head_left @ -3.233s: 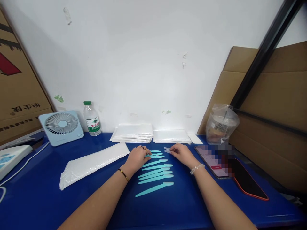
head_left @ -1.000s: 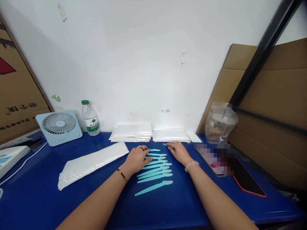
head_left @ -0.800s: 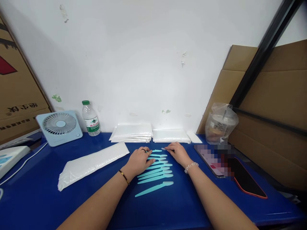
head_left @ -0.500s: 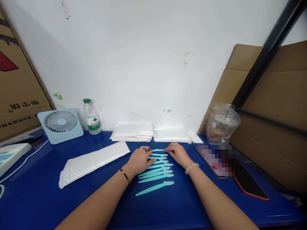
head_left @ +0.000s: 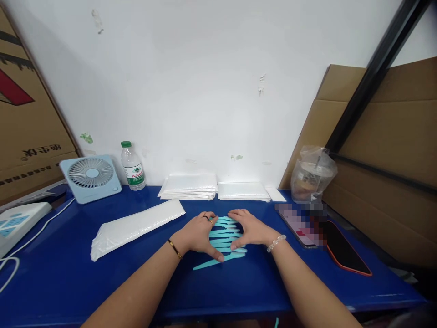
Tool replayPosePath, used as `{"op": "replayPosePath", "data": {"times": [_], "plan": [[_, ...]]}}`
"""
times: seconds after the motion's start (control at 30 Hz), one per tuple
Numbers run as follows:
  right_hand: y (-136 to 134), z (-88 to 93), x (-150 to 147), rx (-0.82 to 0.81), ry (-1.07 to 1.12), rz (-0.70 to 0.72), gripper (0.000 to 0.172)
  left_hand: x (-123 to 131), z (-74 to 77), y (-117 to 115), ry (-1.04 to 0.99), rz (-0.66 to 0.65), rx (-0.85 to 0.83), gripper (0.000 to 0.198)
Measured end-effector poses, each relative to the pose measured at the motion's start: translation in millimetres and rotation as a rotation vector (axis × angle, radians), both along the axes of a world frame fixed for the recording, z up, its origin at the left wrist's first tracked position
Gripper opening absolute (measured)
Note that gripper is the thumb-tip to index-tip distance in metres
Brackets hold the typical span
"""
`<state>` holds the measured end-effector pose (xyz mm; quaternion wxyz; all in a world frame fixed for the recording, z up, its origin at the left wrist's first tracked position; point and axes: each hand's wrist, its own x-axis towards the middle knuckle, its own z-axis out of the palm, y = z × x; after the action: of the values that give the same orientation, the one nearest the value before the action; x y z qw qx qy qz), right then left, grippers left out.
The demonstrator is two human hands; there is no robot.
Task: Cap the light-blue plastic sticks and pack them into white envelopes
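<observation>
Several turquoise eyebrow razors (head_left: 223, 233) lie side by side in a column on the blue table (head_left: 218, 294), blades to the right. My left hand (head_left: 196, 234) is open over their left ends, thumb stretched down to the nearest razor (head_left: 206, 264). On the other side, my right hand (head_left: 254, 228) is open, its fingers at the far razors and its thumb near the close ones. Both hands arch around the group and cover parts of the handles and blades.
A white padded mailer (head_left: 136, 228) lies to the left. Stacked white mailers (head_left: 189, 186) rest by the wall. A fan (head_left: 91, 175), a water bottle (head_left: 133, 166) and a power strip (head_left: 23, 225) stand left; a bagged cup (head_left: 312, 175) and phone (head_left: 346, 246) are right.
Both thumbs have spread toward me, and the hands now span the column of razors. The near razors sit closer together. The right fingers have left the far razor's tip. The view shifted slightly.
</observation>
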<state>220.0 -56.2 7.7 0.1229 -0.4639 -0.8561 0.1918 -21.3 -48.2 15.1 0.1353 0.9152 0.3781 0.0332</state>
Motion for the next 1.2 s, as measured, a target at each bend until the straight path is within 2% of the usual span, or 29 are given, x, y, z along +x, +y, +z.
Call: {"op": "replayPosePath", "data": {"times": [0.1, 0.3, 0.37, 0.43, 0.47, 0.57, 0.63, 0.77, 0.93, 1.1, 1.2], "plan": [[-20.8, 0.7, -6.7, -0.007, -0.042, 0.016, 0.107, 2.4, 0.9, -17.8, 0.0, 0.024, 0.012, 0.108], [-63.6, -6.6, -11.5, 0.027, 0.029, -0.018, 0.084, 3.5, -7.8, -54.1, -0.1, 0.06, 0.116, 0.054], [-73.5, -9.5, -10.6, 0.017, 0.036, -0.01, 0.088, 3.6, -10.5, -61.0, -0.124, 0.082, 0.158, 0.045], [-80.7, -11.1, -12.5, 0.049, 0.028, -0.005, 0.088, 4.8, -11.6, -64.5, -0.132, 0.105, 0.176, 0.045], [-83.6, -11.4, -14.8, 0.088, 0.023, -0.006, 0.082, 5.8, -11.4, -65.4, -0.127, 0.113, 0.177, 0.045], [-90.3, -11.2, -26.0, 0.239, -0.007, -0.011, 0.043, 10.8, -8.6, -68.3, -0.066, 0.119, 0.163, 0.036], [-93.3, -11.3, -33.9, 0.323, -0.063, 0.002, 0.024, 15.0, -6.1, -72.1, -0.001, 0.116, 0.166, 0.027], [-93.6, -10.7, -44.0, 0.414, -0.191, 0.037, 0.011, 23.8, -4.7, -82.1, 0.098, 0.093, 0.252, 0.021], [-87.6, -2.3, -49.0, 0.307, -0.324, 0.081, 0.02, 32.3, -9.4, -87.8, 0.117, 0.116, 0.347, 0.02], [-86.4, 3.4, -50.5, 0.259, -0.372, 0.086, 0.029, 33.5, -11.1, -86.9, 0.102, 0.115, 0.284, 0.021], [-87.5, 17.2, -51.4, 0.275, -0.439, 0.068, 0.032, 33.8, -12.9, -83.9, 0.024, 0.162, 0.23, 0.025]]}}
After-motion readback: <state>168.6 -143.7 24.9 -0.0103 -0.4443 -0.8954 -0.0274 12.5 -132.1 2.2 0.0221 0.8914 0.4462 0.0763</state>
